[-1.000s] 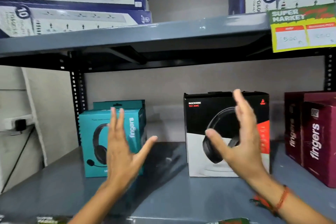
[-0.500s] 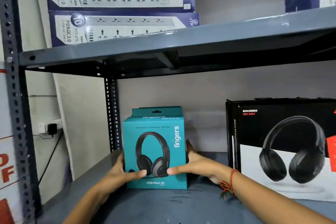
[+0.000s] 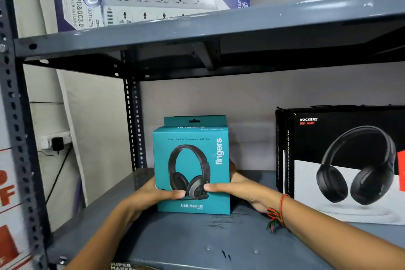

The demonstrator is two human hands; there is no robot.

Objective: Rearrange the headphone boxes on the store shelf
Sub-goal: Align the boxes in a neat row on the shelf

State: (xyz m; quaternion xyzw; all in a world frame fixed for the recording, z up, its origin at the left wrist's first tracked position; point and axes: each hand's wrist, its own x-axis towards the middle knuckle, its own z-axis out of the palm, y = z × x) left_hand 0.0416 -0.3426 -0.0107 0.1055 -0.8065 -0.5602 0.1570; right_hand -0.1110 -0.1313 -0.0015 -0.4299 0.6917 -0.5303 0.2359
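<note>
**Two hands hold a teal headphone box on a store shelf**

A teal headphone box [image 3: 192, 166] stands upright on the grey shelf [image 3: 197, 241], its long axis vertical and its printed front facing the camera. The left hand [image 3: 151, 195] grasps its left edge and the right hand [image 3: 238, 190] its right edge, thumbs across the front. To the box's right, well apart, stands a larger black headphone box [image 3: 341, 164], also facing forward.
</note>
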